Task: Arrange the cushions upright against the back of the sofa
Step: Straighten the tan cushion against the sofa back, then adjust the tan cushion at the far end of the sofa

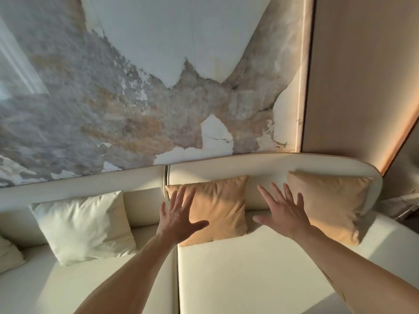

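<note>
A cream sofa fills the lower view, its backrest [226,168] running along the wall. Three cushions lean upright against it: a white cushion [84,225] at the left, a tan cushion [217,207] in the middle and a second tan cushion [328,202] at the right end. My left hand [179,218] is spread open over the left edge of the middle tan cushion. My right hand [283,211] is spread open in the gap between the two tan cushions, in front of the backrest. Neither hand grips anything.
Part of another pale cushion [9,254] shows at the far left edge. The sofa seat [249,268] lies in front of the cushions. A marble-patterned wall panel [136,98] rises behind the sofa, with a beige panel [362,75] to its right.
</note>
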`<action>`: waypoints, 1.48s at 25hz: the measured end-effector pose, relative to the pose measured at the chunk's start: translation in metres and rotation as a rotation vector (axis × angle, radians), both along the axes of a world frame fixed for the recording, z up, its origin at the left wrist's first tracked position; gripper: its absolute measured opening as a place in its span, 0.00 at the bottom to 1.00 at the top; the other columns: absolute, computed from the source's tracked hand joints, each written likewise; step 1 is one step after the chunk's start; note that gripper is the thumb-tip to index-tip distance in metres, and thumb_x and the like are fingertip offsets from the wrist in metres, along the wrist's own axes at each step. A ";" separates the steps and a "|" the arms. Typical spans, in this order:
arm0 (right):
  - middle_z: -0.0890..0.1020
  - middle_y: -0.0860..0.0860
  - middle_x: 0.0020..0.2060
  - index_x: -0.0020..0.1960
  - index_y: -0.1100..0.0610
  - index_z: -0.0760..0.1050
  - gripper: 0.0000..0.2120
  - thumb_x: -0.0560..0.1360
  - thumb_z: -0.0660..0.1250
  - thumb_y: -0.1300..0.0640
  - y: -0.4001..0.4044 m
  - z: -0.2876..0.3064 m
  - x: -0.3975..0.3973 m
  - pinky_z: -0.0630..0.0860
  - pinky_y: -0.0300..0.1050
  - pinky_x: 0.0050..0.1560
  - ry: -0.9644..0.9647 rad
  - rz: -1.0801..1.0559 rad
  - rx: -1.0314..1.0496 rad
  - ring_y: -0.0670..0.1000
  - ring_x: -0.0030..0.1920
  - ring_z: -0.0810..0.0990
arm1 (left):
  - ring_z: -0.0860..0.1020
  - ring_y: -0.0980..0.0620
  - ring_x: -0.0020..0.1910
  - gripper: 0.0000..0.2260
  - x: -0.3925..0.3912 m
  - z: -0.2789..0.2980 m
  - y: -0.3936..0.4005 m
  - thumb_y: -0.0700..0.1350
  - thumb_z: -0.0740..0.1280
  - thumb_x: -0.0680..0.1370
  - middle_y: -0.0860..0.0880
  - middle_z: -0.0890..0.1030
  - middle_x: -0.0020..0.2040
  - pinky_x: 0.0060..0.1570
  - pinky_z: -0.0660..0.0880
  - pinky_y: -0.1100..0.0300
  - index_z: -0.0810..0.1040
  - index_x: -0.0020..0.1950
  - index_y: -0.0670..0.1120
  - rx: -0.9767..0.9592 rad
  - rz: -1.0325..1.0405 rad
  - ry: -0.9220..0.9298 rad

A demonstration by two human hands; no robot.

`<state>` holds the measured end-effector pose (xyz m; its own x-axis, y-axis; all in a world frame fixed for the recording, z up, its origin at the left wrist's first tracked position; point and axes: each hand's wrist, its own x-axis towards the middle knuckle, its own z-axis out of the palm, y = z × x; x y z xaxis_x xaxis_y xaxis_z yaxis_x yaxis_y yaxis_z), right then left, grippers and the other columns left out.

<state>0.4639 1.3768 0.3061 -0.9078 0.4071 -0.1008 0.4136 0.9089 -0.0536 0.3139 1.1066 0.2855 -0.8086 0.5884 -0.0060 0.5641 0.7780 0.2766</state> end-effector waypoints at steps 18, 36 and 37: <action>0.46 0.50 0.80 0.77 0.40 0.36 0.45 0.69 0.51 0.24 0.253 0.041 0.251 0.52 0.70 0.71 0.036 -0.218 0.078 0.61 0.78 0.46 | 0.43 0.50 0.80 0.49 0.189 0.038 0.242 0.72 0.65 0.68 0.55 0.41 0.81 0.73 0.48 0.37 0.35 0.77 0.64 0.079 -0.069 -0.020; 0.45 0.50 0.80 0.78 0.41 0.38 0.45 0.69 0.51 0.23 0.300 0.044 0.238 0.52 0.71 0.70 -0.053 -0.344 0.096 0.61 0.78 0.46 | 0.48 0.46 0.80 0.49 0.131 0.020 0.323 0.74 0.62 0.68 0.50 0.44 0.81 0.73 0.51 0.36 0.36 0.78 0.62 0.069 -0.178 -0.068; 0.46 0.50 0.79 0.78 0.41 0.38 0.45 0.69 0.51 0.23 0.306 0.042 0.235 0.52 0.71 0.70 -0.048 -0.350 0.083 0.61 0.78 0.46 | 0.47 0.46 0.80 0.49 0.130 0.020 0.330 0.74 0.62 0.68 0.50 0.44 0.81 0.73 0.50 0.36 0.36 0.78 0.62 0.071 -0.182 -0.065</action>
<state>0.6990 1.6832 0.3478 -0.7068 0.7012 -0.0933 0.7009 0.7121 0.0418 0.4438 1.4367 0.3053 -0.6882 0.7255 -0.0082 0.6728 0.6424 0.3670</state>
